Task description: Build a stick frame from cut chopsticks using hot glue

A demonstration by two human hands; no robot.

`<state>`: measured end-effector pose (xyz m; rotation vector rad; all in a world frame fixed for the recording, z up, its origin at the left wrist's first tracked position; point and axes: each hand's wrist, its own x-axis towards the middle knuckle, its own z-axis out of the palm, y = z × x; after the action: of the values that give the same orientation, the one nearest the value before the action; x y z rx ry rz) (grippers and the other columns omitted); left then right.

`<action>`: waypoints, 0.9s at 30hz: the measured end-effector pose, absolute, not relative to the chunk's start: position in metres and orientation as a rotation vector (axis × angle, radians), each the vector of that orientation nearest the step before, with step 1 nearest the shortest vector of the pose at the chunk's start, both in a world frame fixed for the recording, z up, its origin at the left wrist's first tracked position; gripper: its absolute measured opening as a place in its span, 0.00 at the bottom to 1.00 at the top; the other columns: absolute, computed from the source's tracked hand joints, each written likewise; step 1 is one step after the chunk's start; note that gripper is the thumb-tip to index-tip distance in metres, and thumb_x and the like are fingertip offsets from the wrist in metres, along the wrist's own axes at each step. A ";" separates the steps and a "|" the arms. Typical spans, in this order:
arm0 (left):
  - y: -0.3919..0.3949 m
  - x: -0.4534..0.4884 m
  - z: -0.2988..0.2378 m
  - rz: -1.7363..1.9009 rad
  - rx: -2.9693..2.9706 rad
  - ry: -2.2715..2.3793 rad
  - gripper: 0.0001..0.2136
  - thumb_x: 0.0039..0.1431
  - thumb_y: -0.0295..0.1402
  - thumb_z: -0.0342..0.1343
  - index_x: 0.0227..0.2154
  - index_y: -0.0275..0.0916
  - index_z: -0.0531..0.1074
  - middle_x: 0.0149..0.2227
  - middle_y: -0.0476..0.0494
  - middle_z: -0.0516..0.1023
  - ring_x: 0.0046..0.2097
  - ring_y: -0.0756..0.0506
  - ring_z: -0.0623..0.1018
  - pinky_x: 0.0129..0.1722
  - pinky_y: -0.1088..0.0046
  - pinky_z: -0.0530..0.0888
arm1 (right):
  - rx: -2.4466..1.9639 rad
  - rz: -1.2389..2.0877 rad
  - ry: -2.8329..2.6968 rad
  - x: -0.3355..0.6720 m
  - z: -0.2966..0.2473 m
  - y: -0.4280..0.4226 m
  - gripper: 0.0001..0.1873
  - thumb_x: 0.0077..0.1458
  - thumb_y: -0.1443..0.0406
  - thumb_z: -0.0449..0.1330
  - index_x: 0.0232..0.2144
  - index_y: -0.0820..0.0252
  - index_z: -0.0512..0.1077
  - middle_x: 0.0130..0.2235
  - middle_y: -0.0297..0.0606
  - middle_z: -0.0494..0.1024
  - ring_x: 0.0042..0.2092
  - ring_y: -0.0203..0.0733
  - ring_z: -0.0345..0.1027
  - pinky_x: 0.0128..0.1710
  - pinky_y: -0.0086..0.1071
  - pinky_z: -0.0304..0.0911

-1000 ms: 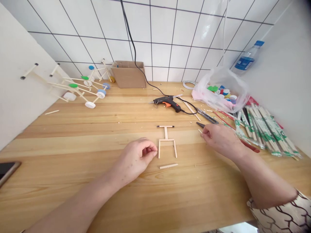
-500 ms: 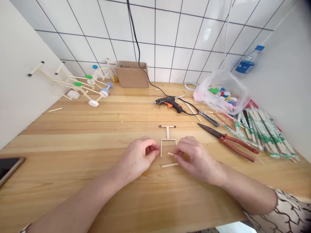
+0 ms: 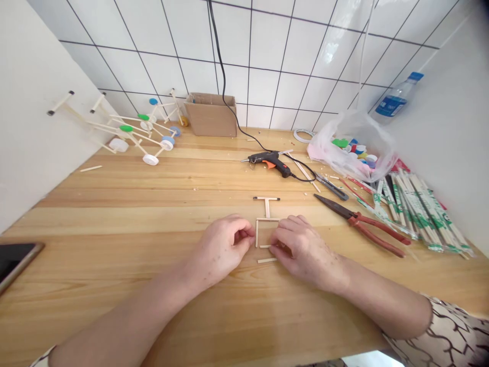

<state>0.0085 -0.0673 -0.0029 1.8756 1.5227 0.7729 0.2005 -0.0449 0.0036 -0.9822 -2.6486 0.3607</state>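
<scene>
Having come across from the pliers [image 3: 354, 219] a second ago, the right hand [image 3: 305, 250] is now working low over the counter [image 3: 214, 316], while the left hand [image 3: 223, 250] is staying beside the stick frame [image 3: 267, 219], which is lying between them. Right thumb and fingers are pinching one end of a short stick [image 3: 264, 247] across the frame's lower opening; left fingertips are closing together at the near leg, and whether they are gripping anything I cannot tell. The right hand is hiding the other leg, so a blind nudge could be skewing it, and a crooked pinch could be setting the short stick out of line. Around them, wheeled stick models [image 3: 126, 128] are standing back left, a plastic bag [image 3: 324, 153] is slumping back right, wrapped chopsticks [image 3: 431, 211] are spreading below it, a cardboard box [image 3: 212, 120] is standing by the tiles, and a glue gun [image 3: 277, 160] is lying beyond the frame. Closest in the way, a loose stick [image 3: 266, 261] is lying partly under the right hand.
</scene>
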 end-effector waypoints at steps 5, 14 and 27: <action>-0.069 0.008 -0.003 0.794 1.864 1.493 0.05 0.50 0.23 0.54 0.23 0.38 0.72 0.26 0.50 0.74 0.27 0.50 0.71 0.28 0.76 0.68 | -0.965 0.425 -2.506 0.213 0.017 -0.039 0.05 0.51 0.72 0.56 0.26 0.61 0.69 0.26 0.36 0.71 0.30 0.39 0.63 0.33 0.34 0.58; -0.068 0.008 -0.001 0.807 1.858 1.452 0.06 0.51 0.24 0.53 0.23 0.38 0.72 0.27 0.50 0.74 0.28 0.50 0.72 0.30 0.76 0.69 | -1.111 0.580 -2.363 0.234 0.021 -0.027 0.05 0.52 0.72 0.56 0.27 0.60 0.71 0.28 0.36 0.73 0.32 0.39 0.66 0.36 0.35 0.60; -0.064 0.005 -0.006 0.858 1.859 1.458 0.05 0.51 0.27 0.52 0.23 0.39 0.71 0.24 0.51 0.73 0.26 0.50 0.71 0.28 0.76 0.68 | -0.903 0.447 -2.591 0.210 -0.003 -0.046 0.04 0.53 0.72 0.57 0.29 0.60 0.69 0.31 0.37 0.70 0.37 0.41 0.60 0.40 0.35 0.54</action>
<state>0.0053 -0.0643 -0.0057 1.8593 1.4582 0.8579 0.2096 -0.0455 -0.0031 -0.9035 -2.5911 0.4468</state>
